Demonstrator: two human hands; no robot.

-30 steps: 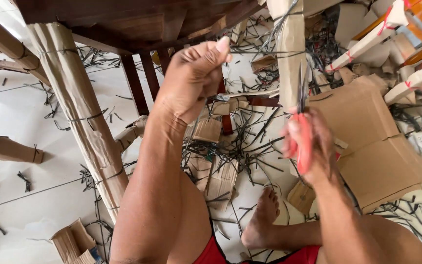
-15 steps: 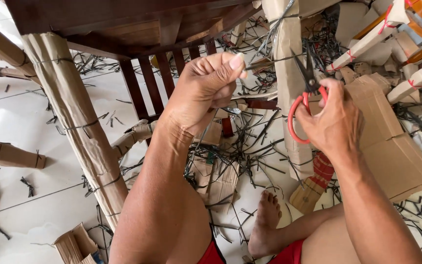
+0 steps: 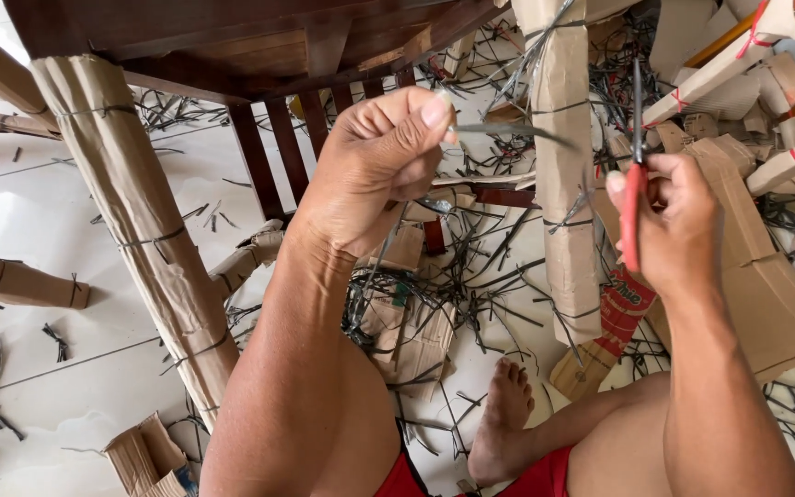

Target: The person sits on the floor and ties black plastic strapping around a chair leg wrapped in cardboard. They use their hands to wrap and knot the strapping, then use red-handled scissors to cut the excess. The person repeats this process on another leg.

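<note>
1. Pinching a dark plastic strap [image 3: 508, 130] between thumb and forefinger, the left hand [image 3: 374, 170] is closed and holds it taut, the strap running right to the cardboard-wrapped chair leg [image 3: 568, 184].
2. The right hand [image 3: 674, 225] is closed around red-handled scissors [image 3: 635, 175], blades pointing up, just beside that leg and apart from the strap.
3. The wrapped leg stands on the tiled floor [image 3: 39, 230] among cut strap scraps [image 3: 471, 285], below the dark wooden chair frame [image 3: 232, 46].
4. Risk, as I judge it: the raised blades sit near the left fingers; a slip on the taut strap could nick them, or score the wood under the cardboard.
5. The bare foot [image 3: 503, 414] rests among scraps that could jab it.
6. Hard to tell: whether the blades are parted, and where the strap's far end attaches. The chair's top is cut off at the upper edge.
</note>
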